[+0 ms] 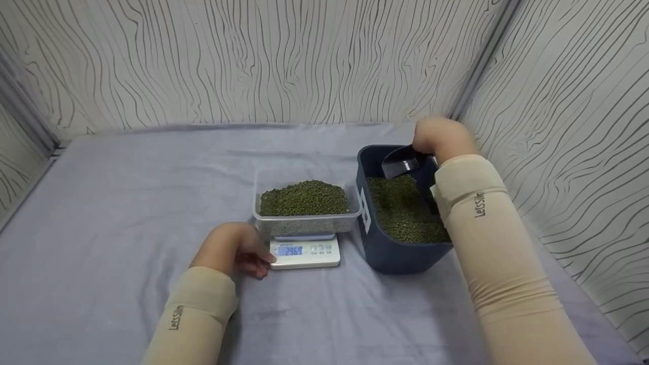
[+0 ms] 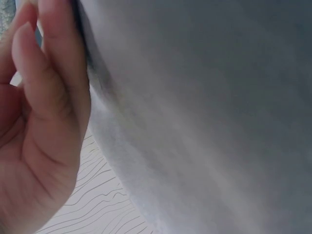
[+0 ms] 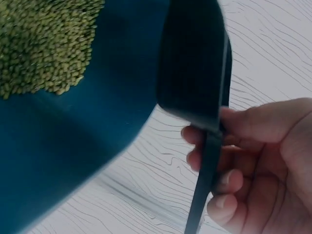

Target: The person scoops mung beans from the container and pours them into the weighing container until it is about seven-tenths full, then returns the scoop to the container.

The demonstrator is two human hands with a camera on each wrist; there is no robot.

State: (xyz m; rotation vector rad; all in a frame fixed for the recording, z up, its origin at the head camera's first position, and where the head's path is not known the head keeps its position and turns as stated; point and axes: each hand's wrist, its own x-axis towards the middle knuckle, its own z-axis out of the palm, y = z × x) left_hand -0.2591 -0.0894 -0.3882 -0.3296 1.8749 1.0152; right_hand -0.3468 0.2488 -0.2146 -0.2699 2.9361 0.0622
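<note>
The step in hand looks like weighing out green beans by the scoop. Taking the scale (image 1: 304, 260) as the landmark: the clear tub (image 1: 307, 217) sits on top of it, over its rear part, with a mound of tub beans (image 1: 304, 199). The blue bin (image 1: 398, 261) stands just to the scale's right, with bin beans (image 1: 413, 223) inside. The display (image 1: 290, 251) seems to read 2969; a decimal point is too small to tell.

The hands are apart. Right of the scale, the right hand (image 1: 447, 138) clasps the handle of the dark scoop (image 1: 398, 165), held tilted at the bin's mouth; whether beans lie in it I cannot tell. The left hand (image 1: 242, 247) is at the scale's left front corner, fingers loosely bent, a fingertip apparently touching the edge and nothing gripped.

The next move probably calls for a small, controlled scoop, checked against the display.

Counted: one scale, one tub, one bin, one scoop, two lots of beans, two hands; single beans are too many to count.
</note>
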